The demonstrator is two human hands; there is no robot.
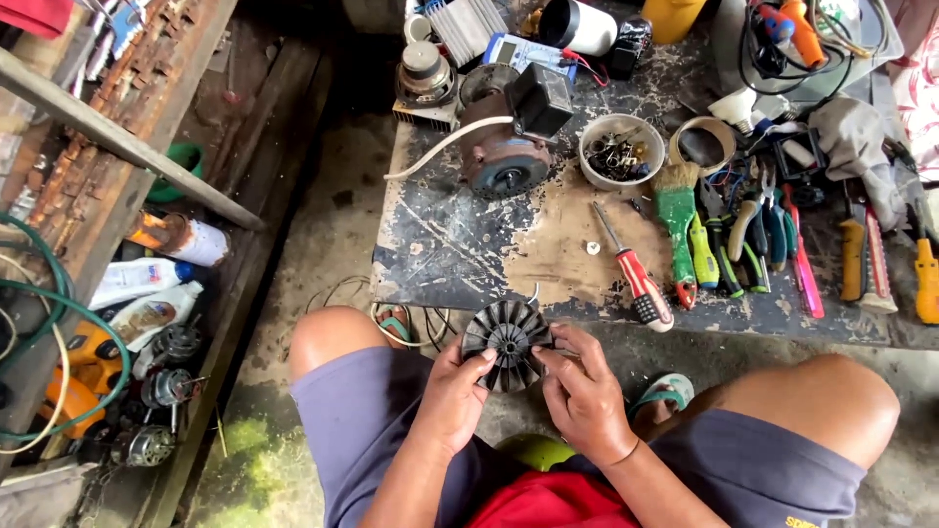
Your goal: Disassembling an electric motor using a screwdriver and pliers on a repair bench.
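Here, a scarred worktop [469, 244] fills the upper half of the view, its near edge just above the person's knees. Toward its far edge sits a motor [509, 147] with a black box on top and a white cord trailing off the left side. Beside it stands a bowl [621, 149] of small parts, then a ring of tape [702, 145]. Along the right half lie a green brush [677, 220], pliers and cutters — and a red screwdriver [631, 274] pointing at the near edge. Just off that near edge, over the lap, a black fan [509, 342] is gripped between both hands: left hand [452, 396] clamped on its left rim, right hand [585, 391] on its right.
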